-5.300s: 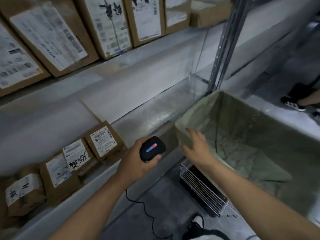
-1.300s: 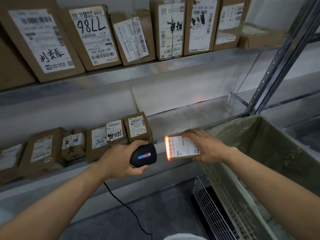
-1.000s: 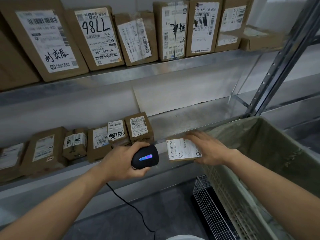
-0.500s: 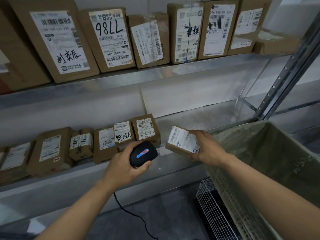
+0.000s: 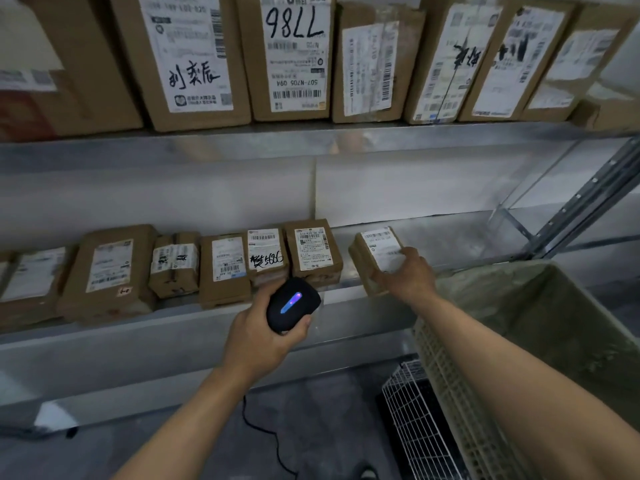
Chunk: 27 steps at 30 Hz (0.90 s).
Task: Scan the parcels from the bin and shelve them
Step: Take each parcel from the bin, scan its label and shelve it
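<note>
Right of the row of 5 shelved parcels (image 5: pixel 313 249), just beside its last box, I see my right hand (image 5: pixel 405 275) gripping a small labelled parcel (image 5: pixel 375 258) at the lower shelf's (image 5: pixel 433 237) front edge. Its grip curls round the parcel's near right corner, so the box lies up and left of my palm, tilted, long axis running back into the shelf. My left hand (image 5: pixel 263 337) clasps the scanner (image 5: pixel 292 304) below that row. I judge a short push inward remains.
</note>
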Each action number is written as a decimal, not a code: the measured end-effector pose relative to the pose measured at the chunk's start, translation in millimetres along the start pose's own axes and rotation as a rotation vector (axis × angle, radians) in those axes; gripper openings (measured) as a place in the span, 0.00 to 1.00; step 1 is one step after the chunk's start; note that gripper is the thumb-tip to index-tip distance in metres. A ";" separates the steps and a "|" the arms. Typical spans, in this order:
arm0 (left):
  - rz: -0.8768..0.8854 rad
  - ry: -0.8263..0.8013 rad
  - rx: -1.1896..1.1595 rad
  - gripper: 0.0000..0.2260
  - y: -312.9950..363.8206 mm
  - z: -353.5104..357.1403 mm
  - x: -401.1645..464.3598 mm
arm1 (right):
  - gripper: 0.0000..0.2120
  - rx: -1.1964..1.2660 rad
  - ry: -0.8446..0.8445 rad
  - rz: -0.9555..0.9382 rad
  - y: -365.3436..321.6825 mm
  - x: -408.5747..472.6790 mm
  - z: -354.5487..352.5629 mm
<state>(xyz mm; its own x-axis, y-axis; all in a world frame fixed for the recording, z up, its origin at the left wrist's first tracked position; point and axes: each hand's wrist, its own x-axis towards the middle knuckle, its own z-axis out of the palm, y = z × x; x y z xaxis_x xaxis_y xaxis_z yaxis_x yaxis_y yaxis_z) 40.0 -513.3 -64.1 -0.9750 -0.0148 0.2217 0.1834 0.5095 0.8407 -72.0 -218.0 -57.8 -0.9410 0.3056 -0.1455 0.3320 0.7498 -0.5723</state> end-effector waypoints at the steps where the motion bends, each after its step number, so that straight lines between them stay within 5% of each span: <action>1: -0.011 0.006 0.000 0.31 -2.2 -1.2 -1.0 | 0.48 0.000 0.001 0.012 -4.0 3.2 2.8; 27: -0.182 0.030 0.049 0.29 7.1 2.1 16.9 | 0.37 0.054 -0.167 -0.002 -41.8 60.6 44.1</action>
<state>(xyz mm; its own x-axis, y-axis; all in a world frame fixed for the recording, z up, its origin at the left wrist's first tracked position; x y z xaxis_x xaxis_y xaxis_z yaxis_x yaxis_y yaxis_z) 24.7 -508.1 -55.4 -0.9873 -0.1356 0.0832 -0.0027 0.5374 0.8433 -145.8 -256.7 -78.3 -0.9411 0.1991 -0.2732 0.3300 0.7164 -0.6147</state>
